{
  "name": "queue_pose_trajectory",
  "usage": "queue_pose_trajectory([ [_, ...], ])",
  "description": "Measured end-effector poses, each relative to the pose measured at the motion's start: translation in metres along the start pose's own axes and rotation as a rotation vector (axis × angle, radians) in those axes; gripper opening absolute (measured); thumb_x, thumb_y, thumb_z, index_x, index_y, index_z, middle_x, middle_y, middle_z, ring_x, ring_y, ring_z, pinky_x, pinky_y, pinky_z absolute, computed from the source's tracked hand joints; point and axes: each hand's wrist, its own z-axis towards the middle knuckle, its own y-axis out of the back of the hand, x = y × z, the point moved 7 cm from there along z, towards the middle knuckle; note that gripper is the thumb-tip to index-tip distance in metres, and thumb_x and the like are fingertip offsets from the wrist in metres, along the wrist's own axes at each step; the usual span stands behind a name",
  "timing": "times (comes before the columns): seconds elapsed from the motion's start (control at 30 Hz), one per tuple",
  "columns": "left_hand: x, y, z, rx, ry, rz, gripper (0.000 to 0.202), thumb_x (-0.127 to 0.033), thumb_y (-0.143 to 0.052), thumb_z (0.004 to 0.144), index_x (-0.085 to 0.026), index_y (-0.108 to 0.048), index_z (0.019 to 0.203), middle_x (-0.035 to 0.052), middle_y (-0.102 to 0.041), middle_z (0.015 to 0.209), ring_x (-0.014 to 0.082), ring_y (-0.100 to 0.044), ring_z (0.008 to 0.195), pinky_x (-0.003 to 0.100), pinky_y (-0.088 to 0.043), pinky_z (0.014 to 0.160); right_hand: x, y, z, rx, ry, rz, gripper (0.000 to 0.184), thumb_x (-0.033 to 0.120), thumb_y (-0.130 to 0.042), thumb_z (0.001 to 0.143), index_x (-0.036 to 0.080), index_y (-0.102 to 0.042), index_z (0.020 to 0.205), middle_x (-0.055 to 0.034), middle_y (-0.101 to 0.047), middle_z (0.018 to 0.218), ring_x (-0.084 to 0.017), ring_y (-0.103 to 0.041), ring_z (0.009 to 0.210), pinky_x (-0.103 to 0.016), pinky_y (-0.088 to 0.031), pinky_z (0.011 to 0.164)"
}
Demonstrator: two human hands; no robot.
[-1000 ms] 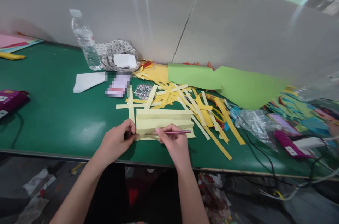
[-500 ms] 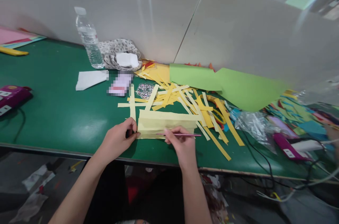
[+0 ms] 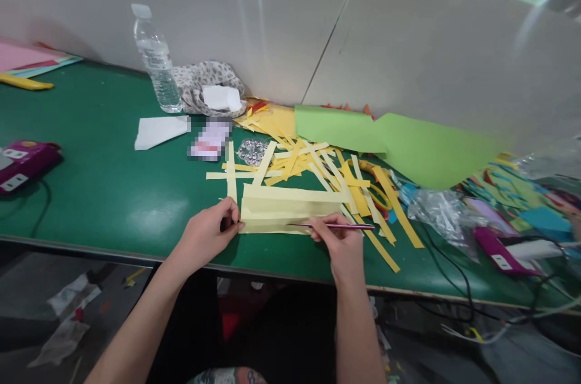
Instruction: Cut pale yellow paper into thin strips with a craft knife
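A pale yellow sheet of paper (image 3: 285, 205) with lengthwise creases lies near the table's front edge. At its lower left corner, my left hand (image 3: 216, 224) pinches the paper between thumb and fingers. My right hand (image 3: 338, 242) is closed round a slim pink pointed tool (image 3: 351, 227). The tool lies level along the paper's lower part, its tip pointing left; whether it touches the sheet I cannot tell. Just beyond the paper, several loose yellow paper strips (image 3: 297, 160) are heaped. Fingers of my right hand cover the sheet's lower right corner.
A water bottle (image 3: 158, 66) stands at the back beside a spotted cloth (image 3: 211, 72). A blurred-out phone (image 3: 211, 139) and a clear dish of small beads (image 3: 253, 152) lie nearer. Green paper (image 3: 422, 148), a clear plastic bag (image 3: 440, 211) and a purple device (image 3: 499, 250) with cables are to the right.
My right hand has moved right along the paper with the pink tool, so more of the sheet shows. My left hand keeps its pinch on the corner. The view has shifted slightly.
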Motion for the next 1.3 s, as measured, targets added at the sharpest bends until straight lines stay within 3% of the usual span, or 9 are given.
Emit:
queue_pose_trajectory([
  [0.13,0.001,0.0,0.0,-0.001,-0.011,-0.012,0.011,-0.025,-0.052,0.081,-0.022,-0.042,0.078,-0.004,-0.054,0.068,0.015,-0.052,0.063,0.025,-0.034,0.062,0.0,0.009,-0.002,-0.035,0.028,0.025,0.029,0.036,-0.08,0.065,0.018,-0.059,0.058,0.0014,-0.059,0.047,-0.012,-0.053,0.044,-0.024,-0.043,0.044],
  [0.33,0.002,-0.001,0.0,-0.002,-0.025,-0.037,0.011,-0.024,-0.051,0.08,-0.023,-0.04,0.077,-0.0048,-0.053,0.066,0.015,-0.05,0.062,0.025,-0.034,0.061,0.009,-0.054,-0.021,0.117,-0.008,0.067,0.026,0.036,-0.075,0.07,0.02,-0.058,0.059,0.0017,-0.06,0.049,-0.014,-0.057,0.048,-0.026,-0.046,0.05],
  [0.43,0.002,-0.001,0.0,-0.002,-0.031,-0.049,0.01,-0.023,-0.05,0.079,-0.023,-0.04,0.077,-0.0044,-0.053,0.067,0.015,-0.05,0.063,0.024,-0.034,0.061,0.013,-0.072,-0.022,0.173,-0.004,0.06,0.026,0.036,-0.074,0.071,0.021,-0.057,0.06,0.0017,-0.06,0.05,-0.015,-0.059,0.05,-0.027,-0.047,0.051],
  [0.53,0.002,-0.001,0.0,-0.002,-0.022,-0.044,0.011,-0.024,-0.051,0.079,-0.023,-0.041,0.076,-0.0046,-0.052,0.067,0.0144,-0.049,0.061,0.024,-0.034,0.061,0.01,-0.066,-0.017,0.189,-0.008,0.031,0.026,0.037,-0.074,0.071,0.02,-0.058,0.06,0.0017,-0.06,0.05,-0.015,-0.059,0.05,-0.026,-0.046,0.05],
  [0.8,0.001,0.0,-0.001,-0.01,0.004,-0.016,0.013,-0.029,-0.054,0.08,-0.023,-0.042,0.077,-0.0047,-0.054,0.068,0.0145,-0.05,0.062,0.025,-0.034,0.062,-0.003,0.001,-0.002,-0.021,-0.003,0.017,0.028,0.036,-0.08,0.064,0.018,-0.06,0.059,0.0009,-0.061,0.048,-0.013,-0.055,0.045,-0.024,-0.043,0.046],
  [0.9,0.002,0.0,0.0,-0.006,0.0,-0.02,0.014,-0.03,-0.054,0.08,-0.023,-0.042,0.077,-0.0047,-0.054,0.067,0.0148,-0.05,0.062,0.025,-0.034,0.061,0.002,-0.008,-0.007,-0.007,-0.002,0.056,0.026,0.034,-0.079,0.066,0.018,-0.059,0.06,0.0017,-0.06,0.047,-0.012,-0.054,0.044,-0.024,-0.043,0.046],
  [1.1,0.002,-0.001,0.0,-0.02,-0.036,-0.04,0.013,-0.028,-0.051,0.08,-0.023,-0.04,0.076,-0.0047,-0.054,0.067,0.0147,-0.05,0.062,0.024,-0.034,0.06,0.016,-0.068,-0.02,0.198,-0.001,0.066,0.026,0.033,-0.075,0.071,0.02,-0.056,0.059,0.002,-0.059,0.05,-0.013,-0.054,0.047,-0.025,-0.043,0.049],
  [1.2,0.002,-0.001,0.001,-0.014,-0.035,-0.034,0.013,-0.028,-0.051,0.08,-0.023,-0.039,0.076,-0.005,-0.053,0.067,0.0144,-0.049,0.061,0.024,-0.034,0.06,0.013,-0.068,-0.017,0.201,-0.01,0.045,0.026,0.034,-0.074,0.072,0.019,-0.056,0.06,0.002,-0.059,0.05,-0.013,-0.054,0.048,-0.024,-0.042,0.05],
  [1.3,0.003,-0.001,0.0,-0.007,-0.023,-0.038,0.014,-0.029,-0.052,0.079,-0.023,-0.04,0.076,-0.0054,-0.052,0.066,0.0145,-0.049,0.061,0.024,-0.034,0.06,0.006,-0.047,-0.01,0.145,-0.01,0.033,0.026,0.034,-0.075,0.071,0.018,-0.057,0.06,0.0021,-0.06,0.049,-0.013,-0.054,0.048,-0.024,-0.042,0.05],
])
